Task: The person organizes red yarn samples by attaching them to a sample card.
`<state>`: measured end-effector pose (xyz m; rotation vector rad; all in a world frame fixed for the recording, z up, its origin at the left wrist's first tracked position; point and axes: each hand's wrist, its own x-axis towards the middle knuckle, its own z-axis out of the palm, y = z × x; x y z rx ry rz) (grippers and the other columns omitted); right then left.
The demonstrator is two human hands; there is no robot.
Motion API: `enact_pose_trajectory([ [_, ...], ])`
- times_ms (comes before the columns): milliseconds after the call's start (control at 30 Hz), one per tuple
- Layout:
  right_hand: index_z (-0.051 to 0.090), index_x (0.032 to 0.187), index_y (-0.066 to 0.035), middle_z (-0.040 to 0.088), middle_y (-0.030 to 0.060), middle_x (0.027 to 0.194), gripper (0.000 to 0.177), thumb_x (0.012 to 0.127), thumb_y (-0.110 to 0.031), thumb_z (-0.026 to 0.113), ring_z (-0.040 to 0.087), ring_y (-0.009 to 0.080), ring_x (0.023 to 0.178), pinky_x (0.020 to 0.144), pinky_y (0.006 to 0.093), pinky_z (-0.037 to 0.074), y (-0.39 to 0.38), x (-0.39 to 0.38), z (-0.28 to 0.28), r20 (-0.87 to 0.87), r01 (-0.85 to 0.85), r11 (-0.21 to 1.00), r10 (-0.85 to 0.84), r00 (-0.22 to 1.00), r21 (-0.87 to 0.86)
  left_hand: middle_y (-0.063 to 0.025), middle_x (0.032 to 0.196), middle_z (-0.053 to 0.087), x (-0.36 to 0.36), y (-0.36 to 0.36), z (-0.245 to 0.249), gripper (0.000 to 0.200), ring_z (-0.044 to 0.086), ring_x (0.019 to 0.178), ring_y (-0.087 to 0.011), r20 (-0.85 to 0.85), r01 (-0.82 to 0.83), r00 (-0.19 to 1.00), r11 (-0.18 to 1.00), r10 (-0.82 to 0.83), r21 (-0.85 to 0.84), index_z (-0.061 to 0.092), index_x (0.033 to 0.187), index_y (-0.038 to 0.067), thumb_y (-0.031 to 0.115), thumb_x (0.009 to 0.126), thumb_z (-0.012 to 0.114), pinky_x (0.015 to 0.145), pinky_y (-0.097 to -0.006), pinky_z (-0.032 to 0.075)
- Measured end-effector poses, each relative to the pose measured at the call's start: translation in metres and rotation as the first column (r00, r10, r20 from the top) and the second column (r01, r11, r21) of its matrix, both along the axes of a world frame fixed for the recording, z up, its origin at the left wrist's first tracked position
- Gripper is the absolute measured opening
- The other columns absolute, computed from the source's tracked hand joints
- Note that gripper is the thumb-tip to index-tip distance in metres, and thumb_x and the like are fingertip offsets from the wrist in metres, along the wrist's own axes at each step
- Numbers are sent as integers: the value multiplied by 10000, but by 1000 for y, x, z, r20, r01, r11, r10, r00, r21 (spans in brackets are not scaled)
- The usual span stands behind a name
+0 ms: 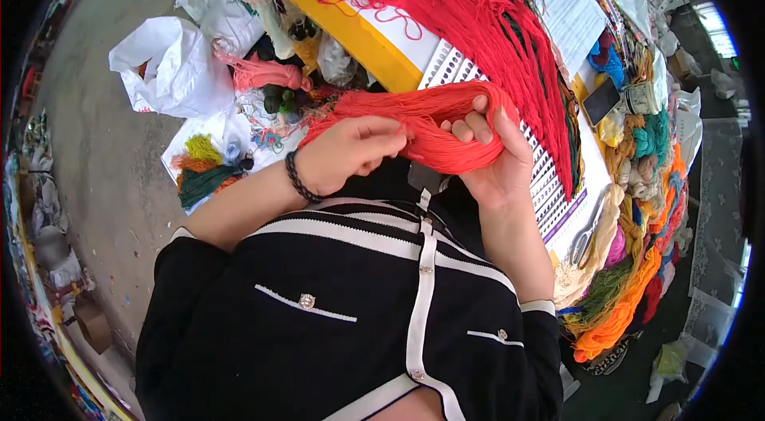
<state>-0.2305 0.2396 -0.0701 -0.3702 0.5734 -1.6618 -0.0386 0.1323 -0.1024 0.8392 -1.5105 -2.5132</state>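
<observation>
A coral-red skein of thread (454, 146) stretches in front of my chest, its near end forming a loop. My right hand (502, 146) is inside that loop, its fingers curled through the strands and its thumb up. My left hand (355, 152), with a black braided bracelet (295, 176) on the wrist, is closed in a pinch at the near side of the skein. Its fingertips touch the threads; a fine strand seems to be between them. The skein's far end trails left, past my left hand, toward the table edge.
A long pile of red thread (510, 46) lies across the table over printed sample cards (450, 62). Scissors (586, 238), a phone (601, 101) and a paper sheet (570, 19) lie to the right among colored skeins. White plastic bags (171, 62) stand at left.
</observation>
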Motion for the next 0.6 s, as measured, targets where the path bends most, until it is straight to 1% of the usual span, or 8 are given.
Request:
enact_pose_trajectory([
  [67,535,1021,-45,479,-15,637,254,903,-268,515,518,164,719,949,376,379,3,-2,2,23,20,1000,-20,1000,17,25,840,561,5,-10,13,154,422,566,-32,-165,-17,982,924,87,382,568,934,83,231,911,535,471,-179,334],
  [233,509,1038,-28,448,-22,618,297,911,-296,500,500,150,676,882,387,418,19,-24,-5,116,37,999,-37,993,6,49,791,519,69,-73,-1,79,417,588,-22,-320,-298,793,788,519,538,534,930,113,187,922,505,463,-171,324],
  [333,444,1107,2,394,-50,573,435,927,-394,447,458,103,533,697,373,471,35,-26,7,172,-99,994,107,979,-54,45,709,496,112,-96,-49,81,412,578,-24,-192,-618,705,725,682,304,552,885,116,193,897,531,454,-173,323],
  [367,430,1144,12,387,-62,540,495,928,-433,432,409,79,427,557,321,445,38,-24,14,88,-113,991,119,989,-78,38,687,501,121,-95,-59,103,424,589,-27,24,-657,752,752,659,-59,573,871,103,203,877,549,466,-175,330],
  [400,406,1188,21,386,-61,527,528,928,-437,433,395,69,398,510,304,419,41,-25,21,54,-154,979,163,985,-130,30,666,507,129,-94,-73,125,436,600,-30,248,-544,709,736,660,-402,594,856,91,213,857,567,477,-177,337],
  [467,344,1276,33,381,-60,500,591,927,-434,442,370,51,352,448,276,383,46,-28,34,30,-172,969,180,983,-178,-10,701,569,128,-79,-109,216,540,620,-110,336,-231,787,752,517,-617,645,898,40,231,802,614,570,-252,438],
  [567,253,1364,30,404,-45,537,644,930,-397,463,409,41,382,462,251,370,43,-33,47,37,-194,957,206,978,-215,-1,742,580,104,-56,-145,374,512,636,-84,371,22,912,880,177,-474,620,1037,56,296,761,693,560,-249,430],
  [600,245,1370,27,422,-36,577,635,934,-383,459,432,43,412,488,245,369,43,-32,50,67,-116,974,131,989,-196,-44,770,620,95,-45,-154,463,580,697,-151,320,-19,908,788,271,-615,608,1083,53,334,734,723,615,-321,471],
])
